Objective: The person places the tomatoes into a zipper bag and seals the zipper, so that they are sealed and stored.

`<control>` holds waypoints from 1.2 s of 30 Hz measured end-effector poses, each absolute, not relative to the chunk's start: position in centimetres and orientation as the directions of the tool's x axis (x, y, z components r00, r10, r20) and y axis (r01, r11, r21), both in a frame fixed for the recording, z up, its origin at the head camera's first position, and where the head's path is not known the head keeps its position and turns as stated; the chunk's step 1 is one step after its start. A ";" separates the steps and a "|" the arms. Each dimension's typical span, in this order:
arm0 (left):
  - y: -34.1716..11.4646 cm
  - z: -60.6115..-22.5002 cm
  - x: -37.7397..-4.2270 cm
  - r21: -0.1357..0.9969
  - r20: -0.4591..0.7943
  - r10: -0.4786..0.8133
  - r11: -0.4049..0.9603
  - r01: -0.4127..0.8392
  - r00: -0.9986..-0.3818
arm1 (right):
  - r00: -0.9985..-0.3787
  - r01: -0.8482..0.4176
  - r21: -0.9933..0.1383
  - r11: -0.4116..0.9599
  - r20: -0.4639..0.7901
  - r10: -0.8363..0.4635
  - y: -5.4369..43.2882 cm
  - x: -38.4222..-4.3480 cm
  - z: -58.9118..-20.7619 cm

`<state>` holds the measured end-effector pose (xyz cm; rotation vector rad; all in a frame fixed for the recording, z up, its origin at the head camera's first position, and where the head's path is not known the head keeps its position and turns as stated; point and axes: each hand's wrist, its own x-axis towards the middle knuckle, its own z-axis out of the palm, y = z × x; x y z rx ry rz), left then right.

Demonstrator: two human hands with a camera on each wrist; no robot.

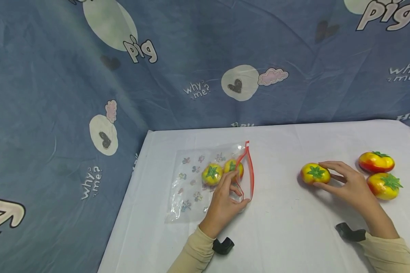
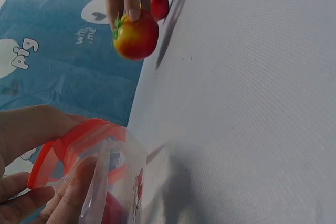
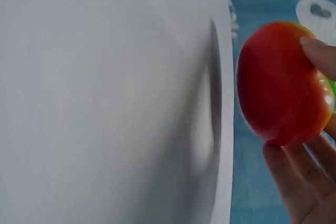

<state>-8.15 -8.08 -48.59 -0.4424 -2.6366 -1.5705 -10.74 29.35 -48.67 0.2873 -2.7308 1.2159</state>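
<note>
A clear plastic zip bag (image 1: 181,204) with small printed figures lies on the table, its red zip edge (image 1: 251,174) spread apart. Inside it are two red-and-yellow tomatoes (image 1: 212,174) with green leaf tops. My left hand (image 1: 222,203) holds the bag at its mouth; in the left wrist view, fingers and thumb hold the red rim (image 2: 86,129) apart. To the right, my right hand (image 1: 353,189) pinches another tomato (image 1: 314,173) between thumb and fingers. The left and right wrist views show that tomato (image 3: 278,85) lifted off the table.
Two more tomatoes, an upper one (image 1: 376,162) and a lower one (image 1: 383,186), rest on the white tablecloth (image 1: 276,235) just beyond my right hand. A blue printed curtain (image 1: 191,45) hangs along the table's back and left edges. Black straps sit at both wrists.
</note>
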 end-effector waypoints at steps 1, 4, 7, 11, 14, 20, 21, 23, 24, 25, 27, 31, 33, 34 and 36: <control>-8.1 -48.6 -8.2 0.855 0.179 0.222 0.447 0.263 -0.958 | -0.970 -0.240 -0.723 0.648 0.209 -0.126 29.0 -10.8 -48.8; -8.0 -48.6 -8.1 0.854 0.178 0.219 0.450 0.261 -0.959 | -0.960 -0.277 -0.732 0.622 0.232 -0.155 28.3 -10.9 -49.0; -8.0 -48.6 -8.1 0.856 0.172 0.217 0.450 0.255 -0.961 | -0.955 -0.295 -0.755 0.585 0.244 -0.167 27.6 -11.0 -48.9; -8.0 -48.6 -8.1 0.853 0.172 0.219 0.454 0.256 -0.960 | -0.949 -0.315 -0.776 0.547 0.261 -0.176 26.7 -11.2 -49.0; -8.0 -48.6 -8.1 0.849 0.177 0.223 0.458 0.263 -0.959 | -0.946 -0.324 -0.778 0.538 0.271 -0.178 26.0 -11.4 -49.3; -8.0 -48.5 -8.1 0.850 0.172 0.216 0.461 0.255 -0.961 | -0.942 -0.334 -0.788 0.517 0.266 -0.204 24.2 -12.1 -49.4; -8.0 -48.5 -8.1 0.851 0.172 0.215 0.459 0.254 -0.961 | -0.941 -0.338 -0.787 0.516 0.266 -0.210 23.9 -12.2 -49.4; -8.0 -48.6 -8.1 0.853 0.173 0.213 0.455 0.254 -0.962 | -0.936 -0.350 -0.786 0.510 0.271 -0.224 23.3 -12.4 -49.3; -8.0 -48.6 -8.1 0.855 0.173 0.214 0.452 0.255 -0.961 | -0.933 -0.357 -0.783 0.509 0.275 -0.232 23.1 -12.5 -49.3; -8.0 -48.6 -8.1 0.855 0.175 0.215 0.451 0.256 -0.961 | -0.929 -0.367 -0.780 0.507 0.281 -0.240 22.8 -12.6 -49.3; -8.0 -48.7 -8.1 0.855 0.175 0.217 0.451 0.258 -0.960 | -0.923 -0.382 -0.781 0.494 0.294 -0.249 22.5 -12.8 -49.3; -8.0 -48.7 -8.1 0.854 0.175 0.218 0.452 0.258 -0.960 | -0.911 -0.408 -0.777 0.479 0.316 -0.264 21.7 -13.2 -49.4; -8.0 -48.6 -8.1 0.854 0.174 0.217 0.453 0.257 -0.961 | -0.908 -0.416 -0.777 0.472 0.320 -0.272 21.4 -13.4 -49.4; -8.0 -48.6 -8.1 0.853 0.173 0.217 0.455 0.256 -0.961 | -0.906 -0.418 -0.777 0.472 0.320 -0.276 21.2 -13.5 -49.5; -8.0 -48.6 -8.1 0.851 0.171 0.217 0.459 0.255 -0.961 | -0.905 -0.421 -0.774 0.474 0.319 -0.282 20.9 -13.6 -49.5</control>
